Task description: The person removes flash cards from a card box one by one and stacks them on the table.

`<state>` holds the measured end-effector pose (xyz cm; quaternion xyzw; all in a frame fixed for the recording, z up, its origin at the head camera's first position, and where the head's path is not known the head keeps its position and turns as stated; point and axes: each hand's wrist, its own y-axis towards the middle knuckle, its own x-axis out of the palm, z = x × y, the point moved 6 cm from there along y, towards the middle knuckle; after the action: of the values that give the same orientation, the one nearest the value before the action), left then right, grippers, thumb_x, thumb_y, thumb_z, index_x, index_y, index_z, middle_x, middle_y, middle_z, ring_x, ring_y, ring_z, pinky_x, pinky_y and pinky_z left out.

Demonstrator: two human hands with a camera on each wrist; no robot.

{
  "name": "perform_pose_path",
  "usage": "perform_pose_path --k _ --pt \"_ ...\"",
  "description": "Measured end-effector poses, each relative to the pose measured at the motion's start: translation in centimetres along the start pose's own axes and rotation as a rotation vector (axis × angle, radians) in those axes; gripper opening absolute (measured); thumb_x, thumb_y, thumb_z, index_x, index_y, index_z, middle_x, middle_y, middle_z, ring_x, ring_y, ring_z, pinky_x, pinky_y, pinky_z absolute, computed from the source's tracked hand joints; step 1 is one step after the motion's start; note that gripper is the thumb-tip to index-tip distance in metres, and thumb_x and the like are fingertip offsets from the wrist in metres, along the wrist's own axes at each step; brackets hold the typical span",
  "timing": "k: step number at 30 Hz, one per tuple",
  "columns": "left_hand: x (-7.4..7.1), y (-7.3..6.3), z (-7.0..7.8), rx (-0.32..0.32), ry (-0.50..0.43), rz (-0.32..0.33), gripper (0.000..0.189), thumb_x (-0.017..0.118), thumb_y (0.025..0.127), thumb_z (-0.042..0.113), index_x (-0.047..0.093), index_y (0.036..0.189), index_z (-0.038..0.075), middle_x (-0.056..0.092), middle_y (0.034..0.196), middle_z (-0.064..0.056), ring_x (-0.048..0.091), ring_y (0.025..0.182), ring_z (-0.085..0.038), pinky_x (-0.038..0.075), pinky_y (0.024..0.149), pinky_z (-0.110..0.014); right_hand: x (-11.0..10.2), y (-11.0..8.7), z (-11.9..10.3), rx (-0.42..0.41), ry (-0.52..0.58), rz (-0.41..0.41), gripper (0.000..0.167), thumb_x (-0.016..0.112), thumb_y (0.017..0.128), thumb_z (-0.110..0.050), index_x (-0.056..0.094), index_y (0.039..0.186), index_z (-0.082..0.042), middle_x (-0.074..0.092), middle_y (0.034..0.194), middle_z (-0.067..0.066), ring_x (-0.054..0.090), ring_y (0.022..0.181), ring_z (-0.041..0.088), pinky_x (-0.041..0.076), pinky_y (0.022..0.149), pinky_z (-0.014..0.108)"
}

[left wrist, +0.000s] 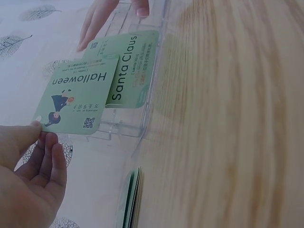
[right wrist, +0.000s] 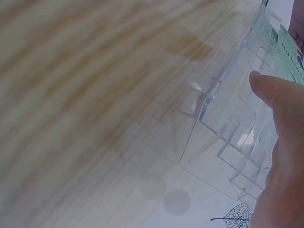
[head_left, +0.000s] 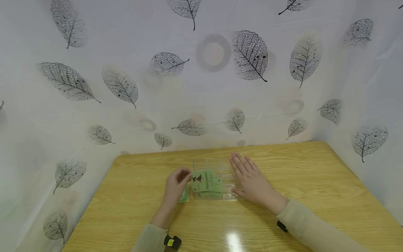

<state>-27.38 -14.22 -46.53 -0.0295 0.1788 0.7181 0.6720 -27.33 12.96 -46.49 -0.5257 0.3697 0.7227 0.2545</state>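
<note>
My left hand (head_left: 174, 184) pinches the corner of a green Halloween card (left wrist: 78, 95) between thumb and fingers. The card shows a small witch-like figure and a QR code. Partly behind it, a green Santa Claus card (left wrist: 137, 71) lies at one end of a clear plastic organizer (right wrist: 232, 126) with several compartments. On the organizer's other end my right hand (head_left: 252, 180) rests with fingers straight, its thumb (right wrist: 266, 85) over the near part. Beside the organizer, below my left hand, is a stack of green cards (left wrist: 129, 202), partly hidden by that hand in the head view.
The wooden table (head_left: 126, 217) carries the organizer near its far middle. A white curtain (head_left: 201, 94) with dark leaf prints hangs behind the table and along both sides. Each wrist wears a dark band (head_left: 172, 242).
</note>
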Motion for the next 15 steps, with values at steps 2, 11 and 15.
perform_pose_path --k 2,11,15 --pt "-0.1 0.0 -0.1 -0.007 -0.007 0.006 0.013 0.071 0.098 -0.001 0.071 0.11 -0.003 0.074 0.107 -0.021 0.067 0.09 -0.006 0.058 0.084 -0.014 0.0 0.0 0.0 -0.001 0.006 0.002 0.112 0.071 0.092 -0.065 0.021 0.166 0.003 0.013 0.177 0.021 0.016 0.165 0.038 0.017 0.135 0.054" --pt "-0.8 0.1 -0.4 -0.015 -0.017 0.037 0.019 0.071 0.098 -0.002 0.068 0.115 -0.009 0.073 0.11 -0.023 0.065 0.089 -0.001 0.057 0.085 -0.013 -0.2 -0.1 -0.1 -0.009 0.017 0.031 0.112 0.073 0.09 -0.064 0.024 0.165 0.005 0.017 0.176 0.023 0.022 0.163 0.041 0.022 0.133 0.056" --pt "-1.2 0.1 -0.4 -0.012 -0.002 0.052 0.016 0.07 0.099 -0.001 0.07 0.114 -0.006 0.073 0.109 -0.023 0.065 0.089 0.0 0.057 0.084 -0.013 -0.1 -0.1 0.0 -0.007 0.002 0.021 0.113 0.072 0.091 -0.065 0.023 0.165 0.004 0.016 0.176 0.022 0.024 0.163 0.04 0.019 0.134 0.054"
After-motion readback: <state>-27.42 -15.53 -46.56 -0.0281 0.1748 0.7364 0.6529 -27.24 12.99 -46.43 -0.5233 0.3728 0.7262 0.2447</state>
